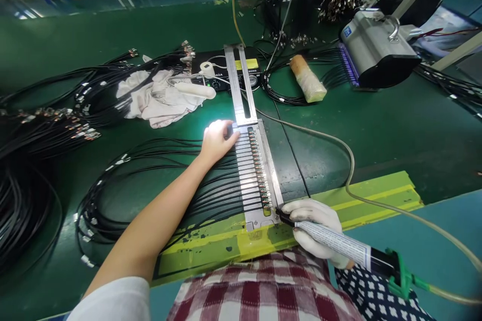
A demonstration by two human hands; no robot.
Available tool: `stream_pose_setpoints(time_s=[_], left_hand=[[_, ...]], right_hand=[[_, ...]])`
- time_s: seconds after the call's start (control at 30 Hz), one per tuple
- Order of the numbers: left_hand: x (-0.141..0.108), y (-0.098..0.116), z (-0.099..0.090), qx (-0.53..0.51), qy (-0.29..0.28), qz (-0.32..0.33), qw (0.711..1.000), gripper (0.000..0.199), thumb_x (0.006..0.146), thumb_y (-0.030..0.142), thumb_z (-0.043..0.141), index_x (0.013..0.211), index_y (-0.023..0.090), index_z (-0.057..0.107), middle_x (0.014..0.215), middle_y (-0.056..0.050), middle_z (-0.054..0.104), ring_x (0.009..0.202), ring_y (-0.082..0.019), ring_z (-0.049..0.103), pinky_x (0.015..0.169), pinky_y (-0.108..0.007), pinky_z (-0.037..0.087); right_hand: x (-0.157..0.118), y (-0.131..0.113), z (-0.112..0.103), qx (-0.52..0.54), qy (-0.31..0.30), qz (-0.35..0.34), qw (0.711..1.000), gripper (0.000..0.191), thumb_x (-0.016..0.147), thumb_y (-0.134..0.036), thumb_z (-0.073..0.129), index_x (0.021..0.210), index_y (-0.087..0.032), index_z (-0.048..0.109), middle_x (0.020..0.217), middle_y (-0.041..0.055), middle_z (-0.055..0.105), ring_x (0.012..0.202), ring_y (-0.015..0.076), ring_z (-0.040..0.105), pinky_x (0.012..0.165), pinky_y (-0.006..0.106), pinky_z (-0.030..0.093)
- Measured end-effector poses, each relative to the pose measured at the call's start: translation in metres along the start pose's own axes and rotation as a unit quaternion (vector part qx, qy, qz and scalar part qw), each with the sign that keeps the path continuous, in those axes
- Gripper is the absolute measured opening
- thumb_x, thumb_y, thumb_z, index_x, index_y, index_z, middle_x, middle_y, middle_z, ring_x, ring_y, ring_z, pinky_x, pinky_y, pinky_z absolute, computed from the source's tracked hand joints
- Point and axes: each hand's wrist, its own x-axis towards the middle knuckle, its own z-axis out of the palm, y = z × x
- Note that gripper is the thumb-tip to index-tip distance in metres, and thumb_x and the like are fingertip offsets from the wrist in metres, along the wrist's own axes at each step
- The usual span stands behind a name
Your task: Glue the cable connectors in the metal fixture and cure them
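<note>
My bare left hand (219,139) grips the far left edge of a flat metal fixture (244,180), thumb and index finger resting on it. Black cables (211,190) enter the fixture from the left, and their small metal connectors (259,170) sit in a row along its slot. In a white glove, my right hand (316,228) is wrapped around a labelled dispensing syringe (333,242) with a green cap and a hose at its rear. The syringe's black front end is at the fixture's near right corner; its tip is too small to make out.
A second metal frame (234,80) extends from the fixture's far end over a black controller box (211,83). Left lie a white cloth (158,100) and cable bundles (30,180). At right are a wrapped roll (308,79) and a silver lamp-like device (376,47). A hose (350,160) crosses the green bench.
</note>
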Motion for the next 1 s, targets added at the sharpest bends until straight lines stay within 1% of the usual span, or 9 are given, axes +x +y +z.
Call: stream_pose_setpoints(time_s=[0.5, 0.7, 1.0], left_hand=[[-0.0008, 0.0061, -0.0038, -0.002, -0.003, -0.012, 1.0, 0.03, 0.086, 0.041, 0.058, 0.107, 0.02, 0.063, 0.079, -0.002, 0.056, 0.083, -0.021, 0.053, 0.077, -0.032, 0.041], [-0.0006, 0.004, -0.0027, -0.005, 0.002, -0.008, 1.0, 0.031, 0.086, 0.041, 0.058, 0.107, 0.02, 0.063, 0.079, -0.002, 0.055, 0.082, -0.02, 0.053, 0.077, -0.032, 0.041], [-0.0004, 0.0034, -0.0018, -0.002, 0.002, -0.008, 1.0, 0.031, 0.086, 0.042, 0.058, 0.107, 0.021, 0.063, 0.079, -0.002, 0.056, 0.082, -0.021, 0.053, 0.077, -0.032, 0.041]], right_hand=[[-0.0005, -0.0001, -0.0007, 0.003, -0.006, -0.004, 1.0, 0.021, 0.08, -0.016, 0.067, 0.099, -0.021, 0.064, 0.101, 0.0078, 0.072, 0.091, 0.023, 0.07, 0.078, 0.034, 0.061], [-0.0002, -0.0004, 0.0003, 0.006, 0.001, 0.008, 1.0, 0.02, 0.079, -0.015, 0.066, 0.097, -0.022, 0.064, 0.1, 0.0069, 0.072, 0.09, 0.0233, 0.071, 0.078, 0.035, 0.061], [0.0008, -0.0023, 0.0015, 0.004, 0.006, 0.001, 1.0, 0.019, 0.08, -0.015, 0.066, 0.098, -0.022, 0.064, 0.1, 0.0068, 0.073, 0.09, 0.0228, 0.071, 0.081, 0.034, 0.061]])
